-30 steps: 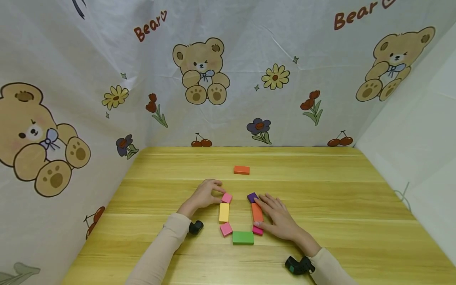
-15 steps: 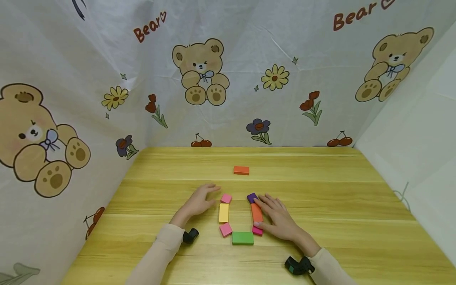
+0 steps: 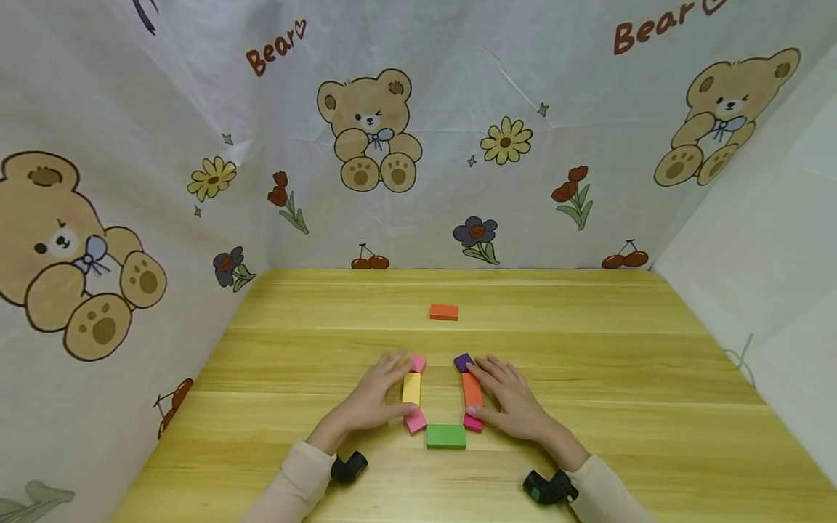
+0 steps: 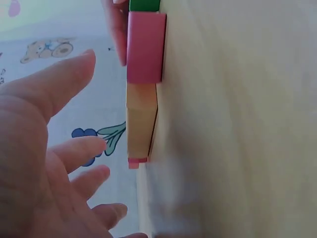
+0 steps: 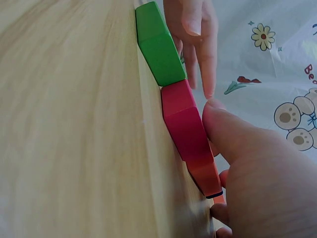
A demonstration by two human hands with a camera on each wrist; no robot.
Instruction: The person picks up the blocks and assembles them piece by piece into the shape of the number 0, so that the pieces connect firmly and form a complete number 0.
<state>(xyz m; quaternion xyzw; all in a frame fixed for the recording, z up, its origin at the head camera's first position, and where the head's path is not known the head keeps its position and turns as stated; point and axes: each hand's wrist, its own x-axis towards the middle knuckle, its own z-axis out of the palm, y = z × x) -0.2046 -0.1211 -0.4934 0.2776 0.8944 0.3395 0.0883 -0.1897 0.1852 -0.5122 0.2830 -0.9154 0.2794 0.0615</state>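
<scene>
Small coloured blocks form a U on the wooden table. My left hand point(image 3: 371, 396) reaches over its left side with fingers spread: thumb by the near pink block point(image 3: 415, 425), fingertips by the far pink block point(image 3: 420, 364), a yellow block point(image 3: 411, 388) between. In the left wrist view a gap shows between thumb and blocks. My right hand point(image 3: 513, 407) lies along the right side, fingers extended. Its thumb rests at the magenta block point(image 5: 185, 126), and its fingertips reach the purple block point(image 3: 462, 361) beyond an orange block point(image 3: 471, 391). A green block point(image 3: 446, 436) forms the near end.
A separate red-orange block point(image 3: 444, 313) lies farther back on the wooden table point(image 3: 588, 341). Behind the table hangs a white cloth point(image 3: 431, 145) printed with bears and flowers. Black wrist cameras sit at both wrists.
My left hand has let go of the far pink block, drawn back left, then come in again over the left row with fingers spread. The right hand and the blocks look unmoved.
</scene>
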